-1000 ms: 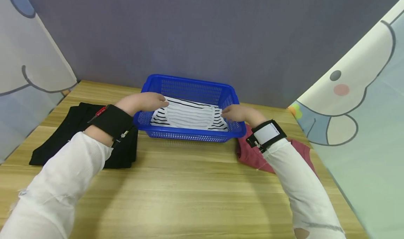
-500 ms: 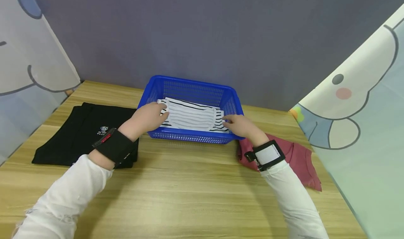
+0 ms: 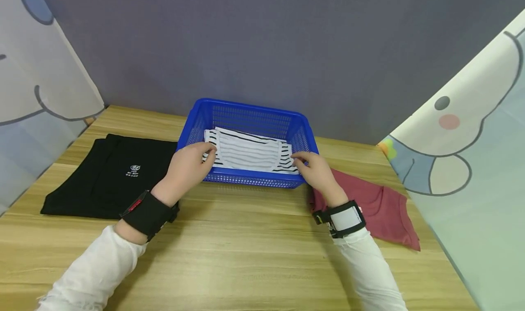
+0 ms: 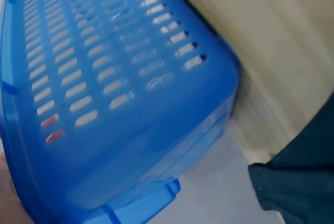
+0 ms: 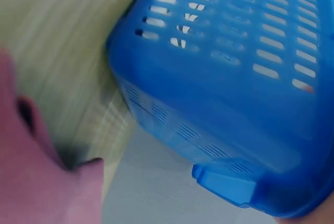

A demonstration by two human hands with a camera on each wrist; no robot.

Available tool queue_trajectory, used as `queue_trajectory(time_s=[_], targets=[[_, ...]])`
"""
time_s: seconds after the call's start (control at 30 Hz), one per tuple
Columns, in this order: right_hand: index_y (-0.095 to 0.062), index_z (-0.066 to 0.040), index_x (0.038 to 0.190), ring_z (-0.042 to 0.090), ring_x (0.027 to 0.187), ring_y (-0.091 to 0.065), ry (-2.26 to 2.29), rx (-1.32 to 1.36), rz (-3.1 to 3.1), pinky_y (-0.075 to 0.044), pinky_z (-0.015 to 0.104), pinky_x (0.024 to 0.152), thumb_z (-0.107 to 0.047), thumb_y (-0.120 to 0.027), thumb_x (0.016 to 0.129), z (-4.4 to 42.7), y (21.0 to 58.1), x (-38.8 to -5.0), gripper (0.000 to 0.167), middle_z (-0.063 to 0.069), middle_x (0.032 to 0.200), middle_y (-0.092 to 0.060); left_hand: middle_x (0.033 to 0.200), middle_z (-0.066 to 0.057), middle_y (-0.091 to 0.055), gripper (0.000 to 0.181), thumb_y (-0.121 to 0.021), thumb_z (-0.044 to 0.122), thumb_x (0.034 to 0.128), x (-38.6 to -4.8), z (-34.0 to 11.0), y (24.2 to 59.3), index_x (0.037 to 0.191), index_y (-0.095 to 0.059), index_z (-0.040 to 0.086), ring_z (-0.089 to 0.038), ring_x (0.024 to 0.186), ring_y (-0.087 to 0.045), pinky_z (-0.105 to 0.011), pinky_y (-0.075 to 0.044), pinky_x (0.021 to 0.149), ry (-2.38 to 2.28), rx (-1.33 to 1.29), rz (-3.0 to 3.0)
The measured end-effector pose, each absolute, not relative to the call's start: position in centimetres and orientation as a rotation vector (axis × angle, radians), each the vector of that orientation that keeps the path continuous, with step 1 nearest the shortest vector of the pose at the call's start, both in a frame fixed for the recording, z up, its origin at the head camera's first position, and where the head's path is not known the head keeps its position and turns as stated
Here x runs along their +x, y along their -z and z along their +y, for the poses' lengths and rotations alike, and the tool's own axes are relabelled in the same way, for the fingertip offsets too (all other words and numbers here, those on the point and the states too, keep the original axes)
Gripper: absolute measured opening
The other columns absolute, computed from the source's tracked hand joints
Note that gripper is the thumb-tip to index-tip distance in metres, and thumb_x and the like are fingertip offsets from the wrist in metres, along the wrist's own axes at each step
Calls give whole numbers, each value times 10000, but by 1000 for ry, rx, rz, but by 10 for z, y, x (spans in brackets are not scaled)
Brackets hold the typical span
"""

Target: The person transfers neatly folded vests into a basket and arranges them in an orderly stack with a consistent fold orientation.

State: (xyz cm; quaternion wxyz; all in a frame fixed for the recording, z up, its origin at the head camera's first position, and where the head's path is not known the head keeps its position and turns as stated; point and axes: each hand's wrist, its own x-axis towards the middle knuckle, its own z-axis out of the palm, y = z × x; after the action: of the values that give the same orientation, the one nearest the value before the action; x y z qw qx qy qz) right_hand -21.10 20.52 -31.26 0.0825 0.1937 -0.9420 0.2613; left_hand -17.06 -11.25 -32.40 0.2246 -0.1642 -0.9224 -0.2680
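In the head view a folded white shirt with black stripes (image 3: pixel 250 152) lies inside the blue basket (image 3: pixel 256 107). My left hand (image 3: pixel 189 165) is over the basket's front left corner, its loosely bent fingertips by the shirt's left edge. At the front right corner, my right hand (image 3: pixel 316 170) has thumb and forefinger apart beside the shirt's right edge. Whether either hand touches cloth or rim is unclear. Both wrist views show the basket's outer wall (image 4: pixel 156 125) (image 5: pixel 209 98), with little of each hand (image 4: pixel 9 200) (image 5: pixel 318 214) visible.
A folded black garment (image 3: pixel 119 178) with a small white print lies on the wooden table (image 3: pixel 246 247), left of the basket. Right of it is a folded dark pink garment (image 3: pixel 381 208), partly under my right forearm. A grey panel (image 3: pixel 262 46) stands behind.
Both hands have moved back toward me, from above the basket's sides to its front corners. The shirt looks unmoved in the basket. The camera view has shifted slightly.
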Motion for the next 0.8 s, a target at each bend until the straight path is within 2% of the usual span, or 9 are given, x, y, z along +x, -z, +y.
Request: queue_trajectory(time_s=[0.07,0.13,0.23,0.37,0.43,0.57,0.67,0.8], targets=[[-692,-7,1060,114,585,-435,-851,563,-2718,-339,253,544,-89,-503,933,207,318,-207,242,126,858,-701,894,-141,-690,209,-511,119,949,-167,-111,328,980,-695,25,-159,497,-450,-275,-287,437,745,-472,-2500],[-700,-2,1017,87,513,-382,-920,554,-2631,-301,238,484,-56,-507,921,208,323,-204,222,143,828,-707,895,-135,-695,196,-524,113,940,-164,-110,330,961,-699,28,-181,530,-504,-303,-346,450,757,-485,-2473],[-704,10,968,23,469,-306,-965,564,-2516,-250,209,439,-18,-525,897,209,329,-200,195,148,779,-703,925,-131,-703,185,-536,105,930,-159,-108,332,953,-702,28,-237,651,-605,-368,-462,540,789,-502,-2457],[-704,20,925,-12,438,-234,-990,604,-2407,-207,184,396,11,-533,881,209,336,-195,177,132,739,-697,949,-122,-706,181,-539,97,933,-154,-107,333,957,-706,33,-240,710,-626,-401,-504,617,836,-516,-2471],[-705,29,907,-35,452,-293,-1009,622,-2362,-208,176,384,26,-537,874,209,338,-193,172,123,724,-697,951,-111,-705,178,-536,91,937,-151,-106,333,960,-706,43,-223,713,-617,-396,-502,631,868,-527,-2480],[-706,41,892,-11,540,-464,-1050,666,-2291,-234,159,400,61,-543,866,210,341,-187,165,118,722,-699,957,-97,-702,162,-539,56,934,-145,-104,333,952,-700,51,-240,835,-644,-416,-516,731,968,-583,-2440],[-705,42,874,51,633,-570,-1092,680,-2232,-347,126,480,95,-546,861,211,341,-183,169,119,738,-701,935,-93,-700,137,-561,18,910,-143,-100,335,924,-695,43,-256,904,-651,-423,-520,779,988,-656,-2352],[-710,22,853,77,724,-627,-1152,693,-2174,-441,115,624,112,-540,865,214,341,-179,193,114,746,-699,872,-71,-696,122,-586,-21,865,-143,-95,340,875,-688,45,-222,838,-652,-383,-529,734,948,-744,-2224]])
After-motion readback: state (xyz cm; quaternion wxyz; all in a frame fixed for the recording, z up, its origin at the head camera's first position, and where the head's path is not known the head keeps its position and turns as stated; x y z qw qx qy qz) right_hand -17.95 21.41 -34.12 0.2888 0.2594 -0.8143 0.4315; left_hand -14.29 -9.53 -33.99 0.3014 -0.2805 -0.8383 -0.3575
